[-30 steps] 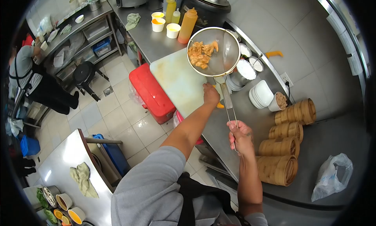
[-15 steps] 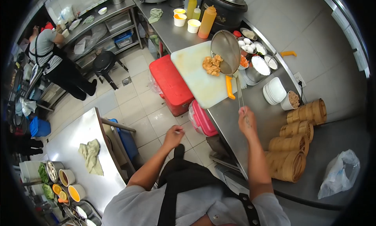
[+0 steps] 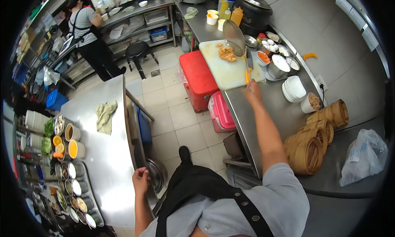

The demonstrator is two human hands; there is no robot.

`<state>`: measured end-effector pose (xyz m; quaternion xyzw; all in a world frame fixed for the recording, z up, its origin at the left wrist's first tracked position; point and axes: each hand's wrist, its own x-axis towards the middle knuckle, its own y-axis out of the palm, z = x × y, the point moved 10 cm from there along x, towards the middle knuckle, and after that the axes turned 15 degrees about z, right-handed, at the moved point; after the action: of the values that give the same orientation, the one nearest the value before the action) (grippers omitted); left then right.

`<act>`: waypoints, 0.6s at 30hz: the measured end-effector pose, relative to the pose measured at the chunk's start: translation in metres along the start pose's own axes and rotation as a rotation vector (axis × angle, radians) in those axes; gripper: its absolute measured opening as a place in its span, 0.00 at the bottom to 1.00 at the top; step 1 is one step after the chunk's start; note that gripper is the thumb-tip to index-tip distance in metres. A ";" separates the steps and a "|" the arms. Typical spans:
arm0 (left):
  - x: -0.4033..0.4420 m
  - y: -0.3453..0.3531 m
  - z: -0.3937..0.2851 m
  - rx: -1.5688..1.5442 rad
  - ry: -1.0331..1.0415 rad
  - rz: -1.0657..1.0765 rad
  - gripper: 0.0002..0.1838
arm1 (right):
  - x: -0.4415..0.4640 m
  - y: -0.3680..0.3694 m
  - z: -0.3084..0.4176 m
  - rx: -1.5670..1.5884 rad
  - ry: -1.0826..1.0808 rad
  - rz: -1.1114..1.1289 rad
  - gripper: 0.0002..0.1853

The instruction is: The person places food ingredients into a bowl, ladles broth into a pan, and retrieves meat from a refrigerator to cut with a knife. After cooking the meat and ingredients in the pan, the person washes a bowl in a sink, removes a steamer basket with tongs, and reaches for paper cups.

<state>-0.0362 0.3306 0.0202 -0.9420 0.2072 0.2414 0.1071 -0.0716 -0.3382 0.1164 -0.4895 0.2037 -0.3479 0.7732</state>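
Note:
My right hand point(image 3: 253, 92) is wrapped round the handle of a wire strainer point(image 3: 234, 36), whose mesh bowl is tilted over the cutting board point(image 3: 218, 74). Brown cooked pieces point(image 3: 227, 54) lie on the board beside the bowl. An orange-handled knife point(image 3: 247, 74) rests close to the strainer's handle. Down at the lower left, my left hand point(image 3: 141, 180) hangs by the edge of the steel table point(image 3: 111, 171), its fingers curled; whether they hold anything is too small to tell.
Stacked bamboo steamers point(image 3: 306, 154), white dishes point(image 3: 293, 89) and a plastic bag point(image 3: 364, 157) are at right. A red cooler point(image 3: 198, 78) and a pink box point(image 3: 222, 113) stand beside the counter. A person point(image 3: 86, 33) stands at the back left. Ingredient containers point(image 3: 77, 150) line the left table.
The strainer has gone from level to tilted, and the brown pieces are now on the board. My left hand has left the board and moved to the left table. The view has turned left.

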 end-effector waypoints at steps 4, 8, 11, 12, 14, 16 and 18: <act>-0.080 -0.038 0.041 0.003 -0.007 -0.170 0.11 | -0.015 -0.009 0.008 -0.082 -0.027 -0.077 0.08; -0.151 -0.073 0.071 -0.052 -0.016 -0.358 0.12 | -0.051 -0.015 0.058 0.472 -0.245 -0.137 0.08; -0.188 -0.087 0.110 -0.107 -0.008 -0.384 0.13 | -0.116 0.009 0.118 1.038 -0.209 0.239 0.11; -0.199 -0.090 0.121 -0.107 0.020 -0.369 0.12 | -0.141 0.020 0.141 1.117 -0.243 0.336 0.11; -0.219 -0.102 0.156 -0.102 0.114 -0.355 0.11 | -0.205 0.040 0.199 1.200 -0.309 0.539 0.12; -0.271 -0.110 0.180 -0.085 0.095 -0.386 0.11 | -0.296 0.058 0.274 1.269 -0.374 0.782 0.13; -0.310 -0.123 0.222 -0.104 0.174 -0.449 0.14 | -0.375 0.081 0.330 1.248 -0.540 0.998 0.13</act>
<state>-0.3201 0.6124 -0.0034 -0.9859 -0.0119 0.1397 0.0912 -0.0806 0.1639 0.1780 0.1086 -0.0253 0.1148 0.9871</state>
